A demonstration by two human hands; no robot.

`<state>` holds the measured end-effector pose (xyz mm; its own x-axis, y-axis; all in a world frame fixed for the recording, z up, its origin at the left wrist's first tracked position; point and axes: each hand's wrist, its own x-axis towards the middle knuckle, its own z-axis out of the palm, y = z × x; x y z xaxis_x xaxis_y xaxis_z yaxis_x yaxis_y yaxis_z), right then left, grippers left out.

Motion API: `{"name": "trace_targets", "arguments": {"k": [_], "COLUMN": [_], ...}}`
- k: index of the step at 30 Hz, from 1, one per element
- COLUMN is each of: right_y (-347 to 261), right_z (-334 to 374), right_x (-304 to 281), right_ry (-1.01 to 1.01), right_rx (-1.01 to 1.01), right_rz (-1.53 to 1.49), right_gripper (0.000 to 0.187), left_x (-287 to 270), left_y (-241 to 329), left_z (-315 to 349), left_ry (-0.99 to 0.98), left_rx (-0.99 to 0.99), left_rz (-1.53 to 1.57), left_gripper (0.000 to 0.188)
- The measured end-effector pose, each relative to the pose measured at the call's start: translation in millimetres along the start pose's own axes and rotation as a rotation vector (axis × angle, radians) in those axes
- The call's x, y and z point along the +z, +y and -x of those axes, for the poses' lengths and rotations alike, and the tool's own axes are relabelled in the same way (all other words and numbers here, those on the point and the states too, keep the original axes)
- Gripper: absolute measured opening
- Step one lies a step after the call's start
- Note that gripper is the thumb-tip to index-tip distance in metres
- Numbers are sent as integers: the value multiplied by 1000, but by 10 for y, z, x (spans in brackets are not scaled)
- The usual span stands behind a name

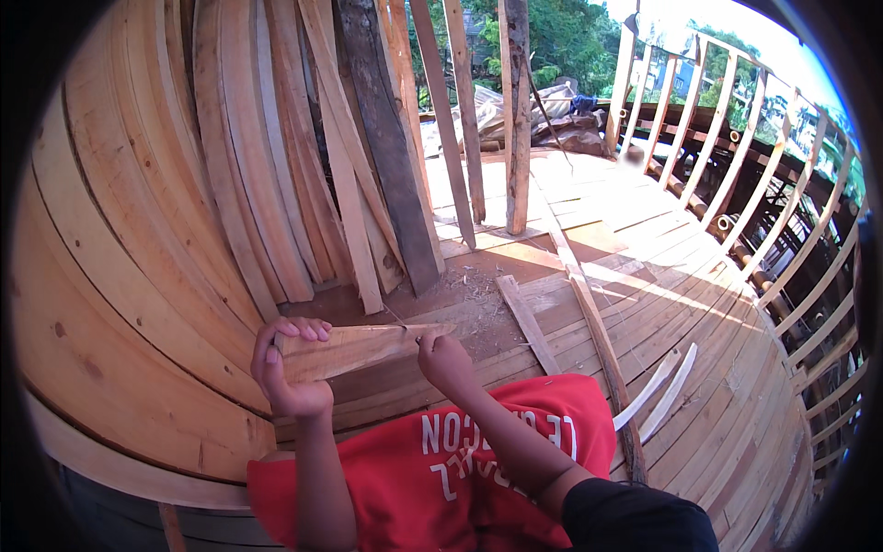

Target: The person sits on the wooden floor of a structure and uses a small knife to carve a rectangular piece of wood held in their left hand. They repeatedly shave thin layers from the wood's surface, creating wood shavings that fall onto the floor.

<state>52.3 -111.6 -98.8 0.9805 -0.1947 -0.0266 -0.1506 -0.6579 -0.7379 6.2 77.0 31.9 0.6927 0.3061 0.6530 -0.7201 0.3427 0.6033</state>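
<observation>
A short light-wood board [354, 350], broader at its left end and tapering to the right, lies across in front of me. My left hand [292, 373] is wrapped round its broad end, with the fingers curled over the top edge. Close to the narrow end, my right hand [445, 362] is closed, its thumb and forefinger pinched together by the board's face. What sits in that pinch, if anything, is too small to make out. A thin dark mark or line shows on the board's upper edge near those fingers. Red cloth [386, 483] with white lettering lies under both forearms.
Tall planks [244, 147] lean along the left wall, beside a dark post [391, 138]. Wood shavings [474, 290] litter the plank floor [727, 396]. A long batten [584, 299], a short board [528, 324] and two pale curved strips [669, 391] lie rightward. A slatted railing [745, 147] borders the right side.
</observation>
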Motion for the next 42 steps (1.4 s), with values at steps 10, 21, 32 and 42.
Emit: {"name": "trace_targets", "arguments": {"k": [10, 21, 32, 42], "right_y": [205, 224, 646, 515], "right_z": [-175, -230, -378, -273], "right_x": [1, 202, 116, -5], "right_ry": [-9, 98, 87, 139], "right_rx": [63, 79, 164, 219], "right_rz": [88, 44, 26, -83], "right_gripper": [56, 55, 57, 53], "left_x": [-154, -145, 145, 203], "left_y": [6, -20, -10, -89], "left_z": [-83, -55, 99, 118], "left_ry": [-33, -25, -148, -56], "left_rx": [-3, -16, 13, 13], "left_rz": [27, 22, 15, 59], "left_gripper": [31, 32, 30, 29]}}
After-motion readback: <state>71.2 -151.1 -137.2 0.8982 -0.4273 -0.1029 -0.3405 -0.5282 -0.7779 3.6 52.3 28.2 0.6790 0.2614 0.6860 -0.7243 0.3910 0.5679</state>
